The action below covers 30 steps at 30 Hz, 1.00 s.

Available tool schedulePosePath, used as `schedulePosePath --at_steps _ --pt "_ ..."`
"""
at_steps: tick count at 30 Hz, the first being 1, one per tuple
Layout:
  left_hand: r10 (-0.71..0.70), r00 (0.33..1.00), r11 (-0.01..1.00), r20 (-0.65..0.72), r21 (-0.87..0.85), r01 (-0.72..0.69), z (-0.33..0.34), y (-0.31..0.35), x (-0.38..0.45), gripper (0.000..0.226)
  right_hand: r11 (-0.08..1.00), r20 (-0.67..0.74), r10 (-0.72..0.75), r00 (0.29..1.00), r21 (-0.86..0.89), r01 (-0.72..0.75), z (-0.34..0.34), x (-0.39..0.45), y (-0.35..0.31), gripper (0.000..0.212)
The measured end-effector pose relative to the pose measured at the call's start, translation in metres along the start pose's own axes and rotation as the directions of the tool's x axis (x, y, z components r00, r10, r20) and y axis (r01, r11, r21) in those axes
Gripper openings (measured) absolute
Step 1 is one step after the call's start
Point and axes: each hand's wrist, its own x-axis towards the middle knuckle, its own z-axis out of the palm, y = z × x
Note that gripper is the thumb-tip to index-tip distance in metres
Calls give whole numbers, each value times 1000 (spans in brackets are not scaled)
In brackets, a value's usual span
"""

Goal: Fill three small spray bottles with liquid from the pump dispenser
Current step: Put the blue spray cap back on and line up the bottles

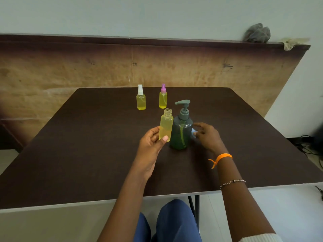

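Note:
My left hand (151, 140) holds an uncapped small bottle (166, 125) of yellow liquid upright, just left of the dark green pump dispenser (181, 130), which stands on the dark table (87, 145). To the dispenser's right, my right hand (207, 136) is low over the table with its fingers pinching a small pale blue cap (194, 132). Two capped spray bottles of yellow liquid stand farther back: one with a white top (141, 99) and one with a pink top (163, 97).
A wooden board (157, 67) leans against the wall behind the table. A grey cloth (257, 33) lies on its top edge at the right. Cables (309, 147) run along the floor at the right. My blue-clad knees (167, 222) are below the table's front edge.

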Motion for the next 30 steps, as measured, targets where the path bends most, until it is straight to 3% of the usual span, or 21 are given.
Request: schedulePosePath --at_steps 6,11,14,24,30 --pt "2 1000 1000 -8 5 -2 3 0 -2 39 910 -139 -91 986 391 139 -33 -15 -28 35" --pt "15 1000 1000 -7 -5 -15 7 2 -4 37 808 -313 -206 927 481 342 -59 -32 -72 26" --pt "27 1000 1000 -3 0 -27 7 2 -4 37 718 -324 -282 903 553 423 -66 -41 -100 25" --pt "60 998 998 -3 -8 -60 5 7 -5 34 672 -392 -413 822 477 566 -49 -48 -145 28" --pt "67 998 998 -18 -10 -67 4 12 -6 38 702 -263 -493 829 444 557 -41 -45 -146 31"
